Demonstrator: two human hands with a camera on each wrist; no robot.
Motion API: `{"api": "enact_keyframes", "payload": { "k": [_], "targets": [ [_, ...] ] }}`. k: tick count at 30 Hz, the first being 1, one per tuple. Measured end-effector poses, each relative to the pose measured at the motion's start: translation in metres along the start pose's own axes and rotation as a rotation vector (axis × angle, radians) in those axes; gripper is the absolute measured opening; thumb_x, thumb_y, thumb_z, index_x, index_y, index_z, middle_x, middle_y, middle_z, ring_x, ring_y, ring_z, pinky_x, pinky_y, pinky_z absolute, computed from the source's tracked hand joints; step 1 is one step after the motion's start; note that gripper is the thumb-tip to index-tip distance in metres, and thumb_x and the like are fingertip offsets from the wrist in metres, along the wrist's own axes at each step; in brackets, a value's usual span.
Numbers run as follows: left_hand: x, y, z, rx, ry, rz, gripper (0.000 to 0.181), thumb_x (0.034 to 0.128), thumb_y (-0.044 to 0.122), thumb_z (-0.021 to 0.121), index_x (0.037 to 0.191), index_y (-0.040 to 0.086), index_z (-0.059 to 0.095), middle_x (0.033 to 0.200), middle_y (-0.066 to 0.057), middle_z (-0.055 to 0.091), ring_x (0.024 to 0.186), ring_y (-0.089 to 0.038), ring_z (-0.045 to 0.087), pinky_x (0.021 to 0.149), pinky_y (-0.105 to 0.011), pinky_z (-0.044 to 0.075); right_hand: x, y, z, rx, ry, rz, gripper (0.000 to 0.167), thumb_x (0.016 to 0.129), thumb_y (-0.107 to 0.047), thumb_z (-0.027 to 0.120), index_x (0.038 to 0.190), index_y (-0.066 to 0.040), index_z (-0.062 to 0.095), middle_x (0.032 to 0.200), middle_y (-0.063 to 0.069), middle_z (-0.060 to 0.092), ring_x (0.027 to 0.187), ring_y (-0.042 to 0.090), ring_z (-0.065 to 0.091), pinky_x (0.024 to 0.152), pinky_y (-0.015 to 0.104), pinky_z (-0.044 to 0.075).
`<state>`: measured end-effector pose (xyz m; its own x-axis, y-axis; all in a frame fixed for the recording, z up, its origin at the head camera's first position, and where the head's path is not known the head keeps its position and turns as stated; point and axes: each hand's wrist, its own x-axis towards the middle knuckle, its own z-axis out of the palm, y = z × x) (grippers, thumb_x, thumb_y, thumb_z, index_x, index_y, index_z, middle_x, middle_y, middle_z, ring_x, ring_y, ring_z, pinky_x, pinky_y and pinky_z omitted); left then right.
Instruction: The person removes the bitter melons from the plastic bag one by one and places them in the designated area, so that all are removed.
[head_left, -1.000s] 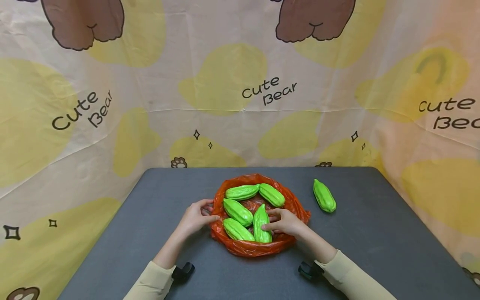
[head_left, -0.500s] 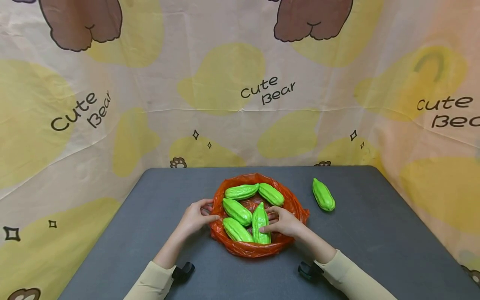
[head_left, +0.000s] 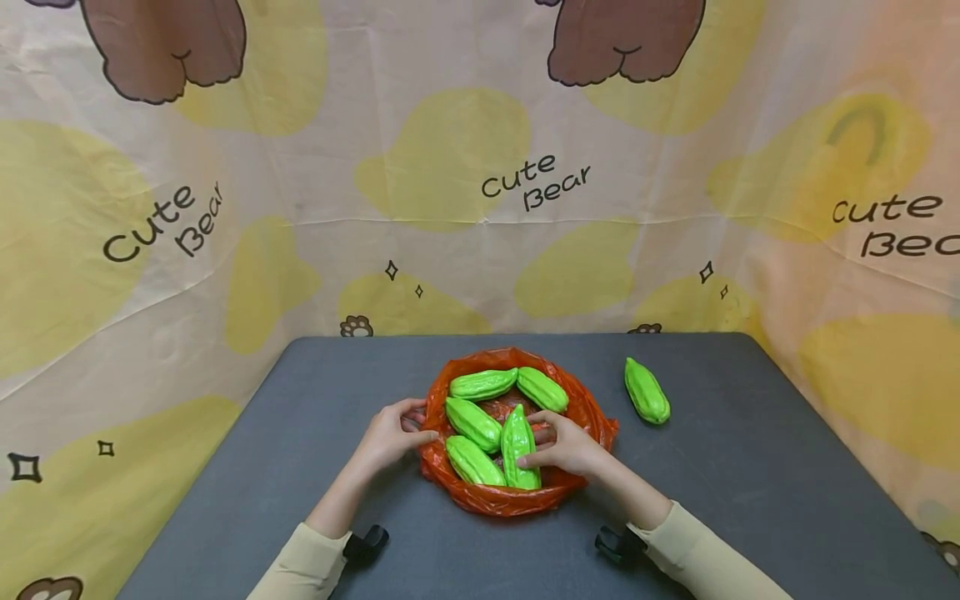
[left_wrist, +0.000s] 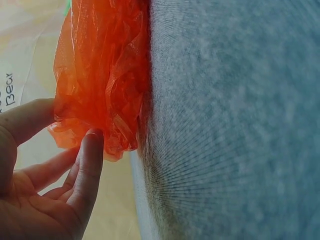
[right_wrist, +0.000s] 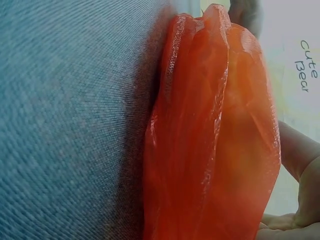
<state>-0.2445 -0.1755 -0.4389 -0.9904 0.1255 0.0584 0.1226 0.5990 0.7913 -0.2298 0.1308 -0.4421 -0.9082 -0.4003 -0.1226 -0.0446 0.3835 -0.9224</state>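
A red plastic bag with its rim rolled open sits mid-table, several green bitter melons inside. On the bag's left side my left hand pinches the rim, thumb over the edge and fingers outside; the left wrist view shows these fingers against the crumpled bag. My right hand reaches over the right rim and holds one bitter melon between thumb and fingers, at the front of the bag. In the right wrist view the bag wall hides most of that hand and the melon.
Another bitter melon lies alone on the grey table, right of the bag and toward the back. A printed cloth hangs behind the table and along its sides.
The bitter melon in my right hand has shifted slightly to the left inside the bag. My left hand stays at the rim.
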Motion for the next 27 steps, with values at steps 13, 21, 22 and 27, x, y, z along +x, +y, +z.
{"api": "enact_keyframes", "payload": {
  "k": [13, 21, 22, 27],
  "targets": [
    [0.001, -0.001, -0.001, -0.008, 0.005, 0.000, 0.055, 0.0742, 0.016, 0.080, 0.123, 0.002, 0.060, 0.094, -0.008, 0.065, 0.075, -0.016, 0.062, 0.059, -0.029, 0.050, 0.001, -0.005, -0.008, 0.037, 0.046, 0.011, 0.075, 0.073, -0.022, 0.082, 0.136, -0.002, 0.045, 0.123, 0.020, 0.058, 0.107, 0.028, 0.060, 0.078, 0.037, 0.054],
    [0.002, -0.002, 0.001, 0.000, 0.010, 0.001, 0.055, 0.0739, 0.017, 0.080, 0.123, 0.002, 0.061, 0.094, -0.007, 0.066, 0.075, -0.015, 0.062, 0.061, -0.028, 0.050, -0.003, -0.012, -0.020, 0.121, 0.080, 0.037, 0.077, 0.074, -0.020, 0.081, 0.138, -0.002, 0.043, 0.127, 0.025, 0.054, 0.101, 0.026, 0.064, 0.081, 0.041, 0.054],
    [0.002, -0.002, 0.001, 0.001, 0.011, 0.002, 0.055, 0.0739, 0.017, 0.080, 0.123, 0.002, 0.061, 0.094, -0.007, 0.066, 0.075, -0.014, 0.062, 0.061, -0.028, 0.050, -0.004, -0.012, -0.021, 0.119, 0.087, 0.040, 0.076, 0.074, -0.020, 0.081, 0.138, -0.003, 0.043, 0.127, 0.025, 0.054, 0.102, 0.025, 0.063, 0.081, 0.041, 0.054],
    [0.002, -0.002, 0.000, 0.001, 0.010, -0.004, 0.054, 0.0741, 0.017, 0.080, 0.123, 0.002, 0.061, 0.094, -0.007, 0.066, 0.075, -0.015, 0.062, 0.061, -0.028, 0.050, -0.005, -0.015, -0.027, 0.131, 0.103, 0.051, 0.075, 0.076, -0.020, 0.080, 0.139, -0.003, 0.043, 0.125, 0.025, 0.055, 0.099, 0.024, 0.064, 0.081, 0.040, 0.054]
  ]
}}
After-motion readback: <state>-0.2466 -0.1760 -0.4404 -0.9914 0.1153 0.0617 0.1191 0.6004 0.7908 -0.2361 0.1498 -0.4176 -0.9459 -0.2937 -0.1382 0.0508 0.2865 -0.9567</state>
